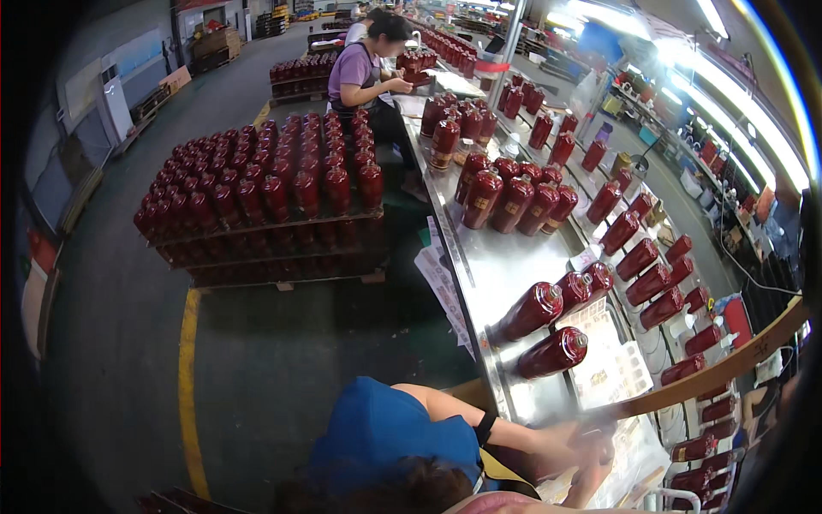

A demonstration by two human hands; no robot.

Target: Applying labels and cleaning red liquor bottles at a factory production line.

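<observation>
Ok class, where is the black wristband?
In the head view, the wristband is below and right of centre, around the forearm, between the blue clothing and the workbench.

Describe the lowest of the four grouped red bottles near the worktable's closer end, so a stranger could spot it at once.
Find the long, shiny metal worktable rising from the lower middle. Towards its closer end, four dark red bottles form a small group. Yours is the lowest bottle, set apart from the others by a visible strip of tabletop.
</observation>
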